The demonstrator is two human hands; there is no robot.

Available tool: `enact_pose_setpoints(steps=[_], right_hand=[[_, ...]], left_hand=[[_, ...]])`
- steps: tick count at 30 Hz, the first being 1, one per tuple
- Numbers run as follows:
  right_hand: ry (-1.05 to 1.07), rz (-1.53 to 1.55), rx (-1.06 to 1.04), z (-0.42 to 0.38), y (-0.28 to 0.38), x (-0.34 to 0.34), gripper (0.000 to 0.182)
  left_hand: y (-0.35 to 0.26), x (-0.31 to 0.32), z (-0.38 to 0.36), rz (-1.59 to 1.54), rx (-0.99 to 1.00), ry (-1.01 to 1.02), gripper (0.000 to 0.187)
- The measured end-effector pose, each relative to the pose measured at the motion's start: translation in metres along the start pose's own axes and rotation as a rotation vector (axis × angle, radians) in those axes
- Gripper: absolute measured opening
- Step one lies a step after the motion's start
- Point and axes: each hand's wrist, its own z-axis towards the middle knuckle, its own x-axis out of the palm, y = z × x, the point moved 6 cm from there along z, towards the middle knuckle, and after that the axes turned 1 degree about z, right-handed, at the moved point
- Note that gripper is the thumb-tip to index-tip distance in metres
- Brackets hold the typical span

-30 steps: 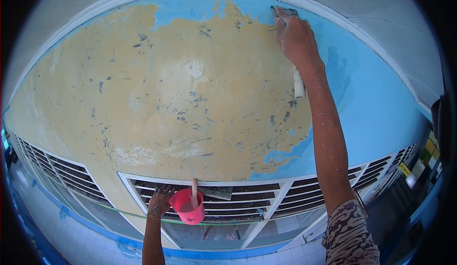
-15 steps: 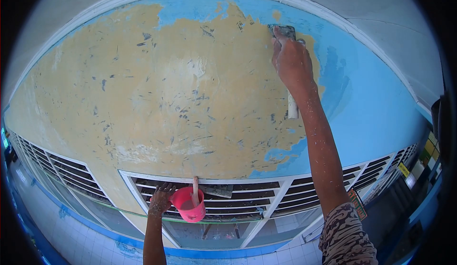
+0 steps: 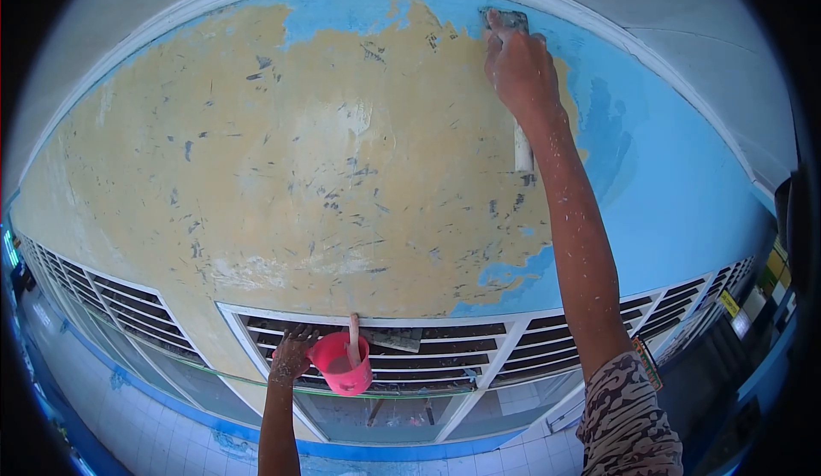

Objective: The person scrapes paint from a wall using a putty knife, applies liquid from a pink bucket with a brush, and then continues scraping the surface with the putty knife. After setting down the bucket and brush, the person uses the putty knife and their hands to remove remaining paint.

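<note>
Pink cup [image 3: 346, 378] in left hand [image 3: 292, 358], held at handle side, in front of louvred window [image 3: 445, 352]. Inside cup: pale contents, exact kind unclear; stick [image 3: 354, 339] standing in it, slightly tilted, upper end above rim. Right hand [image 3: 523, 74] clenched round flat-bladed tool [image 3: 513, 21], blade against blue upper wall [image 3: 676, 177], beside tan patch [image 3: 428, 151]. Tool's pale lower part [image 3: 523, 153] pointing down below hand.

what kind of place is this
Likely a corridor or walkway beside a building, perhaps a school or office: a patchy tan-and-blue painted wall above white-framed windows with horizontal slats, and pale square floor tiles below.
</note>
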Motion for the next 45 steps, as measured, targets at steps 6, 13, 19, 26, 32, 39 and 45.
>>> enact_pose_setpoints(steps=[6, 13, 19, 26, 32, 39, 45], right_hand=[[0.144, -0.031, 0.067, -0.036, 0.005, 0.001, 0.035], [0.003, 0.113, -0.035, 0.013, 0.007, -0.005, 0.031], [0.071, 0.038, 0.079, -0.034, 0.013, 0.001, 0.034], [-0.033, 0.037, 0.034, -0.024, 0.019, 0.004, 0.031], [-0.089, 0.097, -0.044, 0.012, 0.014, 0.004, 0.031], [0.118, 0.032, 0.07, -0.05, 0.022, 0.015, 0.035], [-0.018, 0.162, 0.025, 0.013, 0.022, 0.001, 0.041]], left_hand=[[-0.004, -0.01, -0.002, -0.04, -0.014, 0.01, 0.063], [-0.009, -0.014, 0.0, 0.013, -0.015, 0.023, 0.065], [-0.004, -0.006, -0.001, 0.006, -0.008, 0.015, 0.064], [-0.007, -0.008, -0.001, -0.027, -0.021, 0.017, 0.065], [-0.004, -0.009, -0.002, -0.005, -0.018, 0.022, 0.067], [-0.011, -0.01, -0.004, -0.041, -0.026, 0.027, 0.064], [-0.006, -0.008, -0.001, -0.038, -0.022, 0.027, 0.065]])
